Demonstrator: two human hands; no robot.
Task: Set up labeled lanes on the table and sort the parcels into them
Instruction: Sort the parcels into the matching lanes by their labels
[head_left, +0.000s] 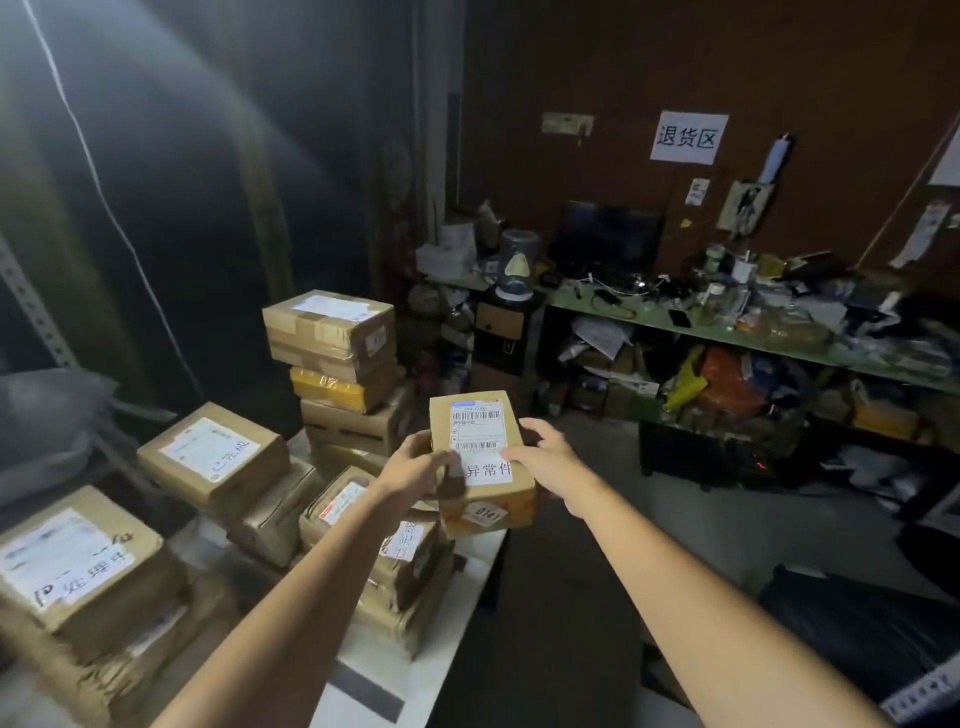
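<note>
Head camera view, looking down over two bare forearms. A small cardboard parcel (480, 457) is held in the air above the far right corner of a white tabletop (431, 670), gripped from both sides. It carries a barcode shipping label and, below it, a white slip reading 异常件. The left hand (418, 465) clasps the parcel's left edge, its fingers (441, 460) curled onto the top by the slip. The right hand (545, 457) clasps the right edge, its fingers wrapped around the side. Left of the held parcel, taped cardboard parcels crowd the tabletop, several with handwritten white slips, and a stack of boxes (343, 364) rises at the far edge. Beyond, a cluttered green shelf (727, 332) runs along a brown wall with a paper sign (688, 137) reading 退货区.
</note>
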